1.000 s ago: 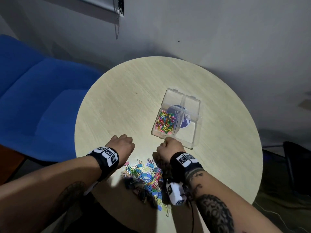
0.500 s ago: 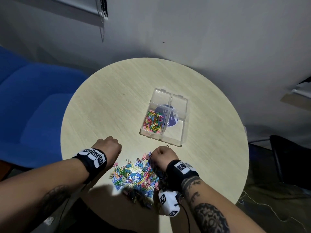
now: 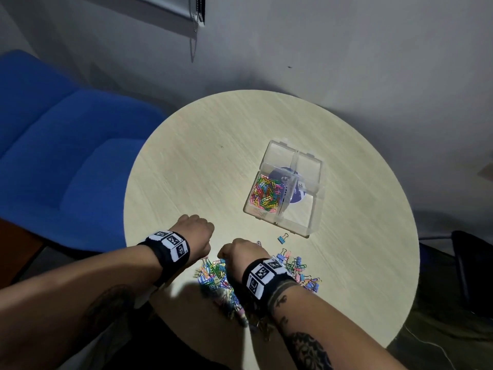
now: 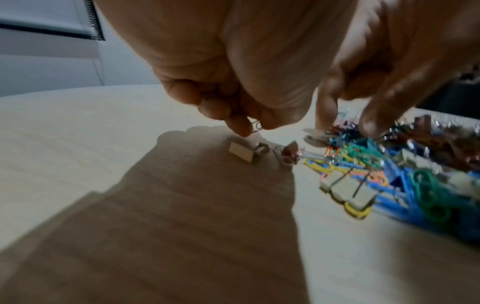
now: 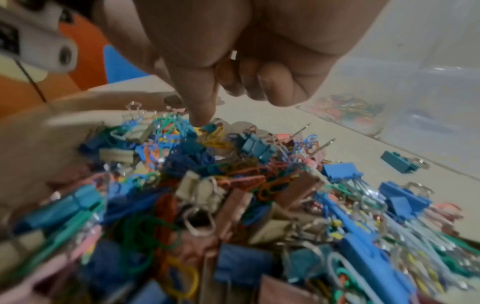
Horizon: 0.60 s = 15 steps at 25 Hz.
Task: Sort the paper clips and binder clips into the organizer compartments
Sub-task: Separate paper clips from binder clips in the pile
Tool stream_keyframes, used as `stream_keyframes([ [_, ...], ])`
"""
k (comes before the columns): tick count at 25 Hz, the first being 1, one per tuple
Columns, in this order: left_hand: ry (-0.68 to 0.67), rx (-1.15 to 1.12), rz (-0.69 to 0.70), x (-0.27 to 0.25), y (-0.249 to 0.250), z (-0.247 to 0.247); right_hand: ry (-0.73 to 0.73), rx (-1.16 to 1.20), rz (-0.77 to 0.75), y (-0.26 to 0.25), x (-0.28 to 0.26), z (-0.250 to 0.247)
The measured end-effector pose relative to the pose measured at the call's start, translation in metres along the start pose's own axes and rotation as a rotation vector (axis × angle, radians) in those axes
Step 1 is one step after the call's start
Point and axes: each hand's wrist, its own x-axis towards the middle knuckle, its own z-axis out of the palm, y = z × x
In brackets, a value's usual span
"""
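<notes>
Head view shows both hands at the near edge of the round pale wooden table (image 3: 213, 145), the left hand (image 3: 194, 233) curled with its grip pinching a small silver wire clip (image 4: 257, 125) between thumb and finger. Just right of it, the right hand (image 3: 240, 256) sits over the mixed heap of coloured paper clips and binder clips (image 5: 259, 185), its fingers curled, its thumb tip touching the heap and nothing visibly in its grip. Beyond the right hand stands the clear plastic four-compartment organizer (image 3: 310, 225), coloured paper clips (image 3: 265, 194) filling its near-left compartment, with a lone blue binder clip (image 3: 282, 239) lying between organizer and heap.
</notes>
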Motion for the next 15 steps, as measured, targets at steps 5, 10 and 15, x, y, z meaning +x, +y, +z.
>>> stream_keyframes([
  [5,0.052,-0.552,-0.022,-0.018,-0.020,0.002,0.000,-0.061,-0.031,0.001,0.002,0.004],
  [10,0.009,-0.783,-0.149,-0.023,-0.024,0.007,0.129,0.078,0.068,0.016,-0.003,-0.008],
  [15,-0.019,-0.820,-0.104,-0.022,-0.006,0.006,0.168,0.010,0.149,0.032,-0.012,-0.014],
])
